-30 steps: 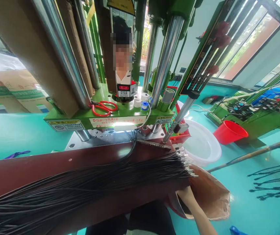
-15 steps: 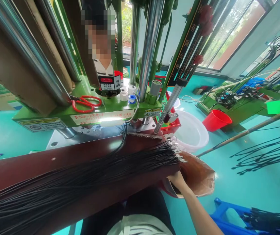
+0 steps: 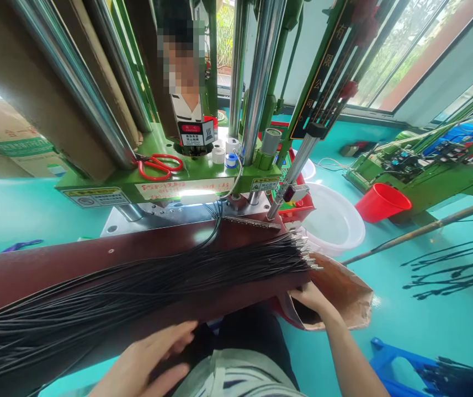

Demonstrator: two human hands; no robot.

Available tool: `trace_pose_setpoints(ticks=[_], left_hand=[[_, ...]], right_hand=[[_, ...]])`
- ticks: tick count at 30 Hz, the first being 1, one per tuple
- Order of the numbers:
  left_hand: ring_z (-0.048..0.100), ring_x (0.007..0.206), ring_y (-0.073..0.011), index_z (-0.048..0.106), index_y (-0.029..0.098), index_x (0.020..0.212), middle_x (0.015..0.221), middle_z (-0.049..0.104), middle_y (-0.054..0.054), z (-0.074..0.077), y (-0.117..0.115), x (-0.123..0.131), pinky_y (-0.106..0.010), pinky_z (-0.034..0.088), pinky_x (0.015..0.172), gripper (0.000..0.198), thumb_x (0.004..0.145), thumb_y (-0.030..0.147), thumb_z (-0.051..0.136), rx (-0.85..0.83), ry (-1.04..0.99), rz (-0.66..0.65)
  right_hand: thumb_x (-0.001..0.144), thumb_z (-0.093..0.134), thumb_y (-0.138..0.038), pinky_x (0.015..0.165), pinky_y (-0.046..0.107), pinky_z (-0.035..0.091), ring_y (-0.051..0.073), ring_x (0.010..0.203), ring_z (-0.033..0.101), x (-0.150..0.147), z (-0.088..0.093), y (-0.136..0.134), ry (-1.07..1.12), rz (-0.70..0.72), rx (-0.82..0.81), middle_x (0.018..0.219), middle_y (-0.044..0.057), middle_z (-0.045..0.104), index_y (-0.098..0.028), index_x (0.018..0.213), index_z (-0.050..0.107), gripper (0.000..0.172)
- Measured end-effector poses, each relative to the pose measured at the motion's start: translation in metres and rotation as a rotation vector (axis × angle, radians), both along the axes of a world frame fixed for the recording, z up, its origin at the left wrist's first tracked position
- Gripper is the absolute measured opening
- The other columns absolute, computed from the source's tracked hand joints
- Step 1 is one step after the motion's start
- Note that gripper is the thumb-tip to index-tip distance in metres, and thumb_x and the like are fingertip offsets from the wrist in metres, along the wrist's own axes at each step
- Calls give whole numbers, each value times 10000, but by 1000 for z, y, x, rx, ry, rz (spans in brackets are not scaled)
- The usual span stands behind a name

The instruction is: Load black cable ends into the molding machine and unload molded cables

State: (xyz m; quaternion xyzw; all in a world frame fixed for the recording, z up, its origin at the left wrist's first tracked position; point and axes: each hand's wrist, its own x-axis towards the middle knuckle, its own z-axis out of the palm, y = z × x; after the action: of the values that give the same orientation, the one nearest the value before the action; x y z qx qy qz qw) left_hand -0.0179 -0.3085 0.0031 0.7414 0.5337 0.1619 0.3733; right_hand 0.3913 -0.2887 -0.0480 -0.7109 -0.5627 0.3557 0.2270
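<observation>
A long bundle of black cables (image 3: pixel 203 270) with bare silvery ends (image 3: pixel 304 251) lies along the dark red bench (image 3: pixel 145 245). My left hand (image 3: pixel 157 350) is above my lap at the bench's front edge, fingers stretched out and thumb apart, holding nothing. At the bench's right front corner is my right hand (image 3: pixel 313 298), just below the cable ends and over the opening of a brown paper bag (image 3: pixel 352 303). Its fingertips are hidden at the bench edge, so I cannot tell whether they hold anything.
Behind the bench stands a green press (image 3: pixel 236 182) with steel columns, red-handled scissors (image 3: pixel 159 166) and small tape rolls (image 3: pixel 230 160) on it. A white tub (image 3: pixel 339 220), a red bucket (image 3: pixel 383 203) and a blue stool (image 3: pixel 402 364) are to the right. A person is behind the press.
My left hand has come into view at the lower left, fingers outstretched. My right hand stays by the bench corner. The whole view has shifted, with the scene moving slightly right.
</observation>
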Motion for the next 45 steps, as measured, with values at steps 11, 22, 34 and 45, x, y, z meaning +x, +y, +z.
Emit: trace_pose_setpoints(ticks=[11,22,34,45], left_hand=[[553,880,-221,574,130,975,911,595,-97,26,132,146,-334,436,756,257,864,293,409,542,512,-393],[563,855,-185,500,178,916,896,593,-55,57,136,123,-319,433,788,248,877,370,347,569,90,-293],[578,717,-175,461,225,911,818,608,-22,78,89,117,-282,412,676,243,852,426,338,155,-37,-233],[521,580,-104,485,159,914,732,574,-19,41,40,147,-238,417,571,280,776,403,499,-673,-536,-479]], right_hand=[[684,542,-168,792,289,439,234,917,601,-2,36,-23,-189,167,-21,1007,59,663,-195,1028,604,351],[748,551,-191,809,290,434,195,914,595,-38,99,-31,-35,486,73,1031,42,649,-230,1147,571,401],[733,634,-319,936,429,389,210,971,603,-96,125,49,1461,-12,432,1040,53,661,-244,1135,547,418],[837,523,-327,832,353,457,192,858,649,-98,104,22,1173,272,120,850,107,704,-108,911,650,264]])
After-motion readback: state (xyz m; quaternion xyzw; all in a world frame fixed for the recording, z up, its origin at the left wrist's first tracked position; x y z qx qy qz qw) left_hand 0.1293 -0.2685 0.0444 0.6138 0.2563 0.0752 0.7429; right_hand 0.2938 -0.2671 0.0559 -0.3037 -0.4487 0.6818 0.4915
